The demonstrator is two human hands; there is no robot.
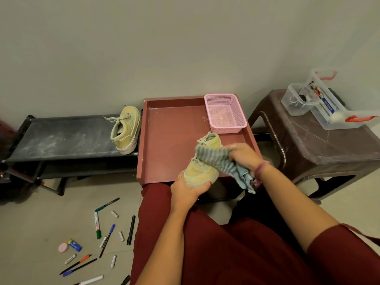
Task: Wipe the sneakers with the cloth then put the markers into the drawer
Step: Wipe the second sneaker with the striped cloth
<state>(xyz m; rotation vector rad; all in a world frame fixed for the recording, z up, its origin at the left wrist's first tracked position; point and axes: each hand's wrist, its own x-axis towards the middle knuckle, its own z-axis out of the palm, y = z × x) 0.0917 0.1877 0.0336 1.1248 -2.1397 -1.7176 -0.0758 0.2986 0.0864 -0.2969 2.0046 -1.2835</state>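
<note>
Over the near edge of the red drawer [164, 140], at about 6 o'clock of it, left hand [185, 189] cupped under the toe of a yellow sneaker [202, 171], fingers curled up round the sole, thumb on the near side. Just at 3 o'clock of that shoe, right hand [244, 156] closed round a bunched striped cloth [216, 159], pressed across the shoe's laces and top, loose end of the cloth hanging down at 5 o'clock. Bracelet [261, 166] round the right wrist. Pink basket [225, 113] at 1 o'clock of the held shoe, standing in the far right corner of the drawer. Second sneaker [125, 131] at 10 o'clock, lying on its side on the black rack [61, 138], close against the drawer's left wall. Markers [98, 225] scattered on the floor at 7 o'clock, well apart from the hands, among pens, small caps and a pink round thing [62, 247]. Brown stool [308, 145] at 3 o'clock, clear boxes [329, 105] on top.
</note>
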